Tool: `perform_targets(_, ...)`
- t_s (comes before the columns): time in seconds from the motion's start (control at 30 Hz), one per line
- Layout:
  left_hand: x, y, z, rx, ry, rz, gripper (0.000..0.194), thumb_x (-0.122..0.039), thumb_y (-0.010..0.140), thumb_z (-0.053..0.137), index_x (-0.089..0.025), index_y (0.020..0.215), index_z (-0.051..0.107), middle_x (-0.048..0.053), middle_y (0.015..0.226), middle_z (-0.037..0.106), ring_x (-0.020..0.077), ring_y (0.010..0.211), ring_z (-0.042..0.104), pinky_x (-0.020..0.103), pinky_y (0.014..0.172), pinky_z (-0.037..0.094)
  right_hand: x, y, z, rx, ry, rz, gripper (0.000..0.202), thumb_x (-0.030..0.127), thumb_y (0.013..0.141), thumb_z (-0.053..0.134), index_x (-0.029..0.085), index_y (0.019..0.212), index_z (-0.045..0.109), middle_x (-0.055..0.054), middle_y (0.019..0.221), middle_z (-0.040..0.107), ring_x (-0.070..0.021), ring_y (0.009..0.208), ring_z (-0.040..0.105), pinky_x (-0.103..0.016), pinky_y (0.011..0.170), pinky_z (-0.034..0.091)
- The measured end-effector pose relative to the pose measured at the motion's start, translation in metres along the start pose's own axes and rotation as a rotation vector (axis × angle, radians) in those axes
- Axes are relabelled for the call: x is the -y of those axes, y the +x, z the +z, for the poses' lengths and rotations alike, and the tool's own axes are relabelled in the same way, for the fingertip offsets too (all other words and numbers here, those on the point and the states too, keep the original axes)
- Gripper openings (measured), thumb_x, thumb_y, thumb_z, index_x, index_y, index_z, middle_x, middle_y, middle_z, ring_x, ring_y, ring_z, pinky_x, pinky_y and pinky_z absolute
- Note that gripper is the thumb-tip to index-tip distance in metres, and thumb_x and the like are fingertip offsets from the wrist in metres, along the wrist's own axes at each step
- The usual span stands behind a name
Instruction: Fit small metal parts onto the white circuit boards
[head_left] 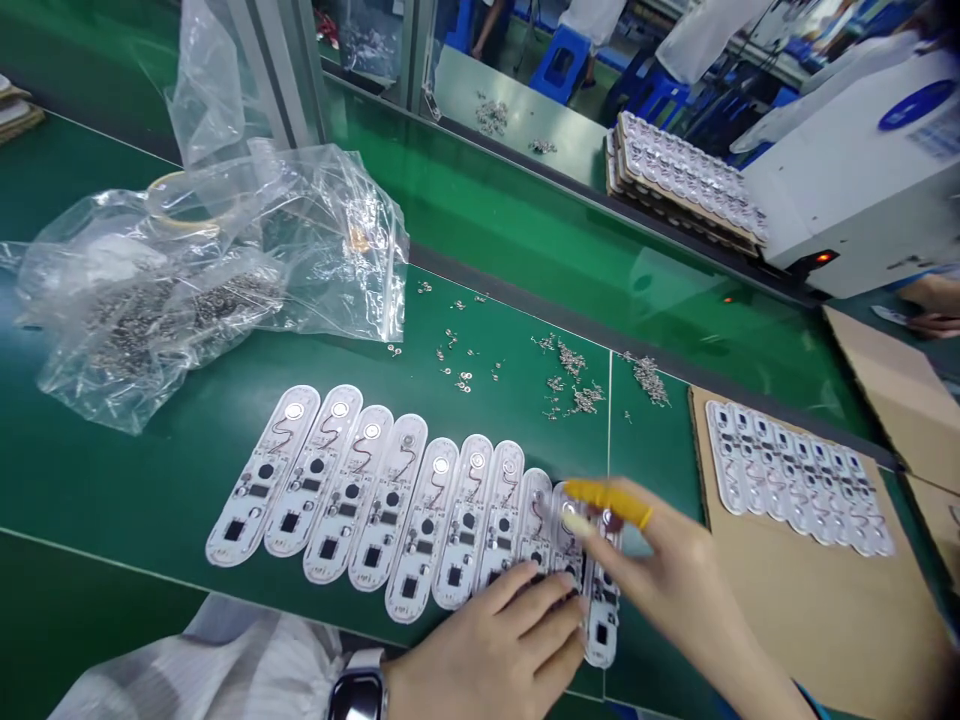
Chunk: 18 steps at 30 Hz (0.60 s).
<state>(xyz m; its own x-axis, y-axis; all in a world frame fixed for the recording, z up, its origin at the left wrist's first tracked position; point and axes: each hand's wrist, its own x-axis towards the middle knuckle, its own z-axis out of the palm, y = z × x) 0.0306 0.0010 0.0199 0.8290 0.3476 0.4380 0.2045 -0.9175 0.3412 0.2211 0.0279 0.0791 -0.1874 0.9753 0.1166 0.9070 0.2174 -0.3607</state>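
Partly beneath the spread left hand lie boards, right hand above, grip unclear.

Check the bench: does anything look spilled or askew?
Some small metal parts lie scattered loosely on the green worktop, away from the denser heaps, possibly deliberately. The row of white boards runs unevenly, their ends out of line. No damage is evident.

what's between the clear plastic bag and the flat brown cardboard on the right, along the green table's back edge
In the head view, small silvery metal parts: loosely scattered near the clear plastic bag, in denser heaps toward the flat brown cardboard.
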Motion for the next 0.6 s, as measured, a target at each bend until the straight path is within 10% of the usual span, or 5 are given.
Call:
perform_targets(0.3, -0.002, -0.002, 0.008, -0.084, -0.018, -0.018, 0.022, -0.022, 0.097, 0.047, -0.014, 0.108, 0.064, 0.004, 0.124, 0.060, 0.0225, 0.120, 0.050, 0.037, 0.103, 0.036, -0.003, 0.116, 0.056, 0.003, 0.263, 0.366, 0.030, 0.035, 0.075, 0.065, 0.009, 0.090, 0.069, -0.003, 0.065, 0.063, -0.0113, 0.050, 0.050, -0.026, 0.050, 0.043)
perform_targets(0.6, 0.000, 0.001, -0.001, -0.128, -0.121, -0.085, 0.022, -0.024, 0.097, 0.048, -0.016, 0.114, 0.059, 0.003, 0.126, 0.059, 0.0181, 0.117, 0.050, 0.035, 0.104, 0.037, 0.010, 0.106, 0.048, -0.045, 0.189, 0.216, 0.016, 0.027, 0.084, 0.051, 0.016, 0.081, 0.063, -0.005, 0.074, 0.062, -0.0137, 0.059, 0.056, -0.027, 0.057, 0.047)
